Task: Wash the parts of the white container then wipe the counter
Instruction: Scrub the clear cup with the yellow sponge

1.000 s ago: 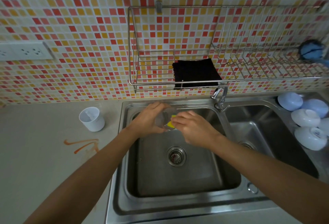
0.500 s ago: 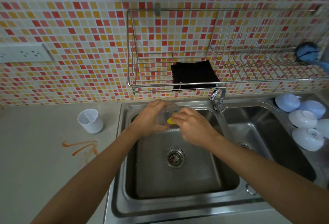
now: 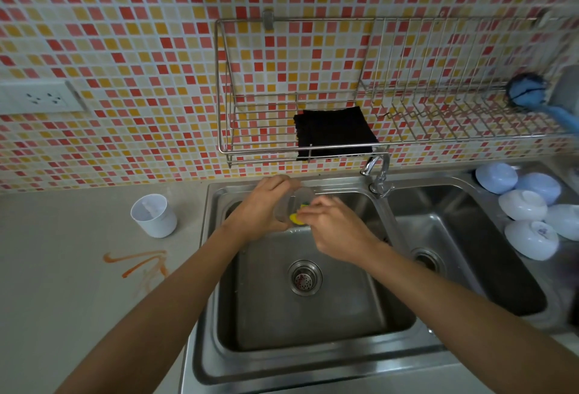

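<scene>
Centre of frame, above the left sink basin (image 3: 313, 315): right hand (image 3: 340, 230) fingers (image 3: 308, 210) pinched closed on a yellow sponge (image 3: 297, 217), which is pressed against a translucent container part (image 3: 293, 205). Left hand (image 3: 261, 205) fingers wrapped closed around that part from the left side; its exact shape is blurred. Both hands sit near the basin's far wall, above the drain strainer (image 3: 305, 277).

Faucet (image 3: 377, 174) just right of the hands, between the two basins.

White container (image 3: 153, 215) stands upright on the surface (image 3: 62, 299), left of the sink, centre-left of frame. Orange streaks (image 3: 138, 265) lie on the surface just below it.

Wall rack (image 3: 360, 86) above the sink holds a black cloth (image 3: 333, 132) and, at far right, a blue brush (image 3: 532, 93). White bowls (image 3: 526, 221) lie upturned at right edge.
</scene>
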{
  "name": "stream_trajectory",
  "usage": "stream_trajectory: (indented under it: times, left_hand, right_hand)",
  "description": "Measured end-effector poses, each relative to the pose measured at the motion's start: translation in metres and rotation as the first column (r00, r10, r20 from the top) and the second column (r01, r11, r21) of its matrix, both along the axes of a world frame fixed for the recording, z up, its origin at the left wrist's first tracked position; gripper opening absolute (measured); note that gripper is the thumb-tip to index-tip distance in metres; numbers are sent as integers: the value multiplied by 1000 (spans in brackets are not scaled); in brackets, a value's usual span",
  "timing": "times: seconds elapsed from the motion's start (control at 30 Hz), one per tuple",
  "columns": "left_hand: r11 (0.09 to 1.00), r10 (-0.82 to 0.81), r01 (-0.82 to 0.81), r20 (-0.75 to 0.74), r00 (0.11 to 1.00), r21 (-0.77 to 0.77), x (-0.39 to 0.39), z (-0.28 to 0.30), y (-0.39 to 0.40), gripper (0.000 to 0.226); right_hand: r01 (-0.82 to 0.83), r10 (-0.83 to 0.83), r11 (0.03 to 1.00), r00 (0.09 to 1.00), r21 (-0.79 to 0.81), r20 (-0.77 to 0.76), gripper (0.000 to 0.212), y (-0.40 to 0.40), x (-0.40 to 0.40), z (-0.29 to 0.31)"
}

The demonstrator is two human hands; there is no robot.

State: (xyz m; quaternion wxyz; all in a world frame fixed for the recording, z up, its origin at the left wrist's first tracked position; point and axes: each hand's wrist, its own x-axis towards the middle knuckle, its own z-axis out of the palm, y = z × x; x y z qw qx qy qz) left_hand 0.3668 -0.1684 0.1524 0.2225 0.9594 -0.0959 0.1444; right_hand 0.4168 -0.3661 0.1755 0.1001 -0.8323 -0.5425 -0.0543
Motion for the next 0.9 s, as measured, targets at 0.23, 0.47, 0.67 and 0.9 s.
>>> stream_trajectory:
  times: [0.23,0.47,0.67,0.9]
  left_hand:
    - [999,33,-33,3,999,-24,-3,0,1,77]
    - [998,10,-12,-49,999,-54,-5,-1,-2,80]
    - [994,12,-17,-51,999,-105,-1,2,-6,84]
    - [999,33,-34,-84,996,-9,5,3,-1,85]
  right_hand:
    - [22,-24,999,996,22,81,32,-6,5,4]
    - [-11,12,1000,990,-3,138,25,-5,3,5]
    - [-79,52,994,946,72,321,34,-6,19,6]
    - [17,-33,991,992,136,118,26,-13,11,-3]
